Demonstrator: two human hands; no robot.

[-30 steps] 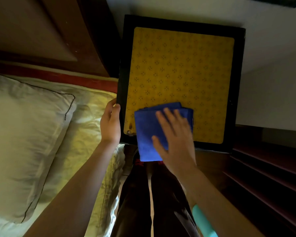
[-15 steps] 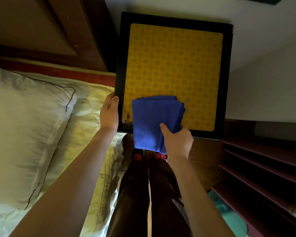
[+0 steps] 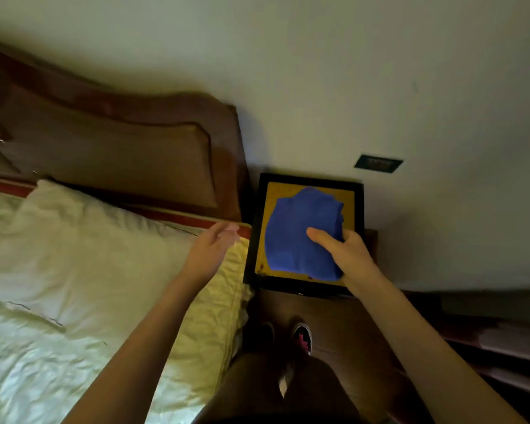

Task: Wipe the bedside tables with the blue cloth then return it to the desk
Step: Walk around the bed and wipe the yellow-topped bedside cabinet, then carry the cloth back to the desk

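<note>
The blue cloth [image 3: 300, 231] hangs crumpled in front of the bedside table [image 3: 358, 209], a black-framed square with a yellow patterned top. My right hand [image 3: 343, 249] grips the cloth at its right edge, thumb on top. The cloth hides most of the yellow top; whether it touches the top cannot be told. My left hand [image 3: 210, 250] floats over the bed's edge, left of the table, fingers apart and holding nothing.
A bed with a white pillow [image 3: 80, 249] and pale sheets fills the left. Its brown headboard [image 3: 120, 148] stands against the wall. Dark wooden shelves [image 3: 496, 341] sit at the right. My shoes [image 3: 302, 336] stand on the floor below the table.
The view has pulled back and up. My right hand has gathered the cloth and lifted it. My left hand has let go of the table's left edge and moved over the bed.
</note>
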